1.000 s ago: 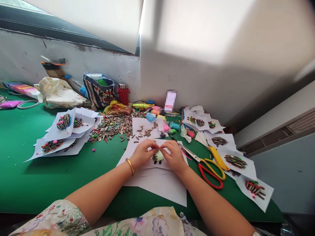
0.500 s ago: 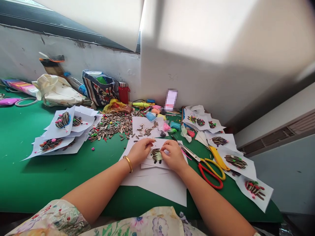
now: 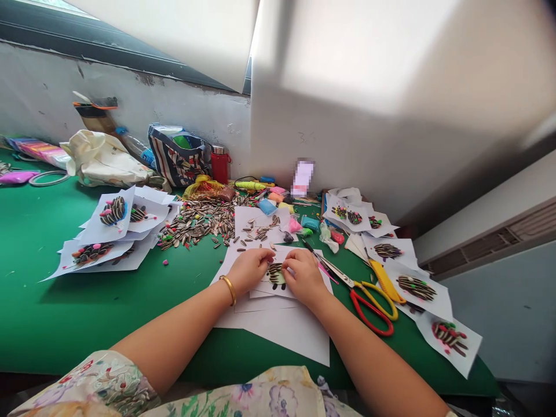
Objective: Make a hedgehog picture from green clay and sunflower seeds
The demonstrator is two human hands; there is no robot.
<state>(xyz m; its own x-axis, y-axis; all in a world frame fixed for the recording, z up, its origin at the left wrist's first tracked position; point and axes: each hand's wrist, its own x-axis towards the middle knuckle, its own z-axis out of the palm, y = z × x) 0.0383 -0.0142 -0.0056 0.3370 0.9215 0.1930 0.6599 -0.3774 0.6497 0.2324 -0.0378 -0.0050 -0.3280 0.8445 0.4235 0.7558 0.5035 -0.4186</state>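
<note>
Between my hands lies a sunflower-seed hedgehog (image 3: 275, 274) on white paper, its pale green body covered with striped seeds above dark feet. My left hand (image 3: 252, 269), with a gold bangle on the wrist, is at its upper left, fingers pinched together; what they hold is too small to make out. At the hedgehog's right edge, my right hand (image 3: 304, 275) has its fingers curled and pinched, and their tips are partly hidden. Just beyond, loose seeds lie on another white sheet (image 3: 243, 217). A big pile of sunflower seeds (image 3: 208, 223) spreads farther left.
Scissors (image 3: 369, 298) with red and yellow handles and a yellow cutter (image 3: 384, 281) lie right of my right hand. Finished seed pictures lie in a left stack (image 3: 104, 231) and along the right side (image 3: 428, 289). Coloured clay packets (image 3: 310, 223), a red bottle (image 3: 220, 165) and bags stand behind.
My left hand has lowered slightly toward the hedgehog's top. My right hand stays almost in place at its right edge. The view has shifted a little.
</note>
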